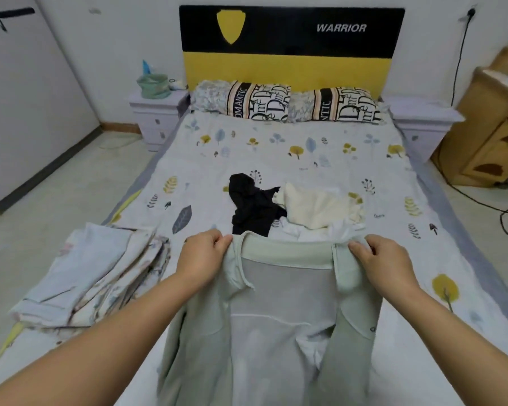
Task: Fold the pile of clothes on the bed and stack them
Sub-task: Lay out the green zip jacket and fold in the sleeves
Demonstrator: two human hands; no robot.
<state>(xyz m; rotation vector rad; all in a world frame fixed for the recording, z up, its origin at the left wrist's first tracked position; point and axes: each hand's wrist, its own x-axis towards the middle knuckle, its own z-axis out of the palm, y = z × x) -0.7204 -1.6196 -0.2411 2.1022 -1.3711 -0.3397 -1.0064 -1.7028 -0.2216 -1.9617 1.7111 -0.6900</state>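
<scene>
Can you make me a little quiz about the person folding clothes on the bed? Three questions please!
1. What colour is the garment that the left hand and right hand hold up by its top corners?
2. True or false: the folded stack lies on the person's left side of the bed.
3. Which unfolded piece lies beside the black garment: A) a red one, B) a cream one, C) a striped one?

Key
1. Pale green.
2. True.
3. B.

"WARRIOR" on headboard [291, 30]; "ROMANTIC" on pillows [244, 99].
</scene>
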